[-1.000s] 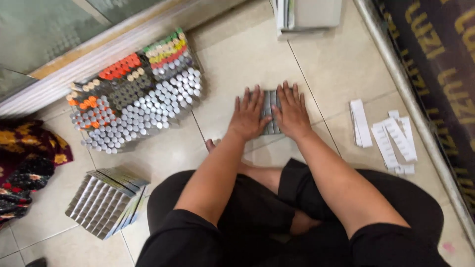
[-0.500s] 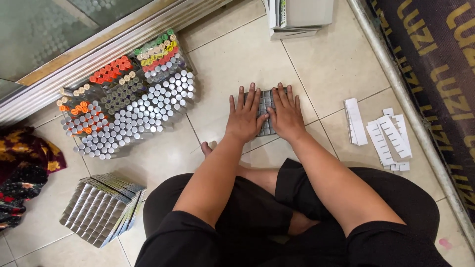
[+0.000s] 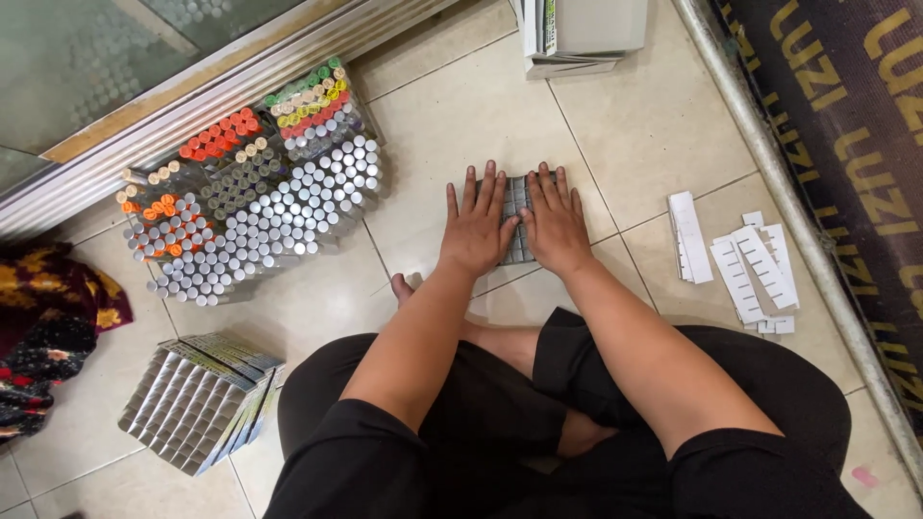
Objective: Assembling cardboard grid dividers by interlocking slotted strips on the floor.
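I sit cross-legged on a tiled floor. Both hands lie flat, palms down, on a small block of silver-topped boxes (image 3: 517,219) packed side by side in front of my knees. My left hand (image 3: 477,226) covers the block's left part, fingers spread. My right hand (image 3: 555,224) covers its right part, thumb touching the left hand. Only a strip of the block shows between them.
A large cluster of upright silver, orange, green and cream-capped tubes (image 3: 252,190) stands at the left by a metal door track. A tilted pack of silver boxes (image 3: 197,401) lies near my left knee. White paper strips (image 3: 745,261) lie at the right. Stacked cartons (image 3: 580,32) sit ahead.
Both hands stay pressed on the block; the fingers have spread slightly. The view has shifted a little, nothing else moved.
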